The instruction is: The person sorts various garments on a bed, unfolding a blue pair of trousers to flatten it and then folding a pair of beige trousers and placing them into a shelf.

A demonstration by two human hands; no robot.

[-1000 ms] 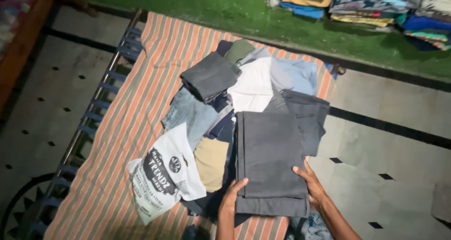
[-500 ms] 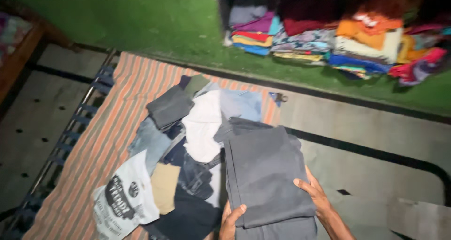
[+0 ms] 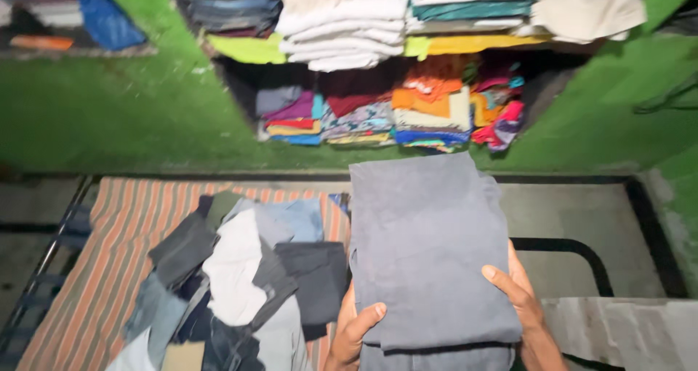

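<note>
Seemingly grey folded garment (image 3: 429,247), both-handed.

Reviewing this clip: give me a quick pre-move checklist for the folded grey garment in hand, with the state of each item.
1. Left hand grips the folded grey garment at its lower left edge: ok.
2. Right hand supports its right side: ok.
3. Garment held flat, fold intact: ok.
4. Garment lifted free of the clothes pile on the striped mat: ok.
5. Free space among the shelf stacks: cannot tell.
</note>
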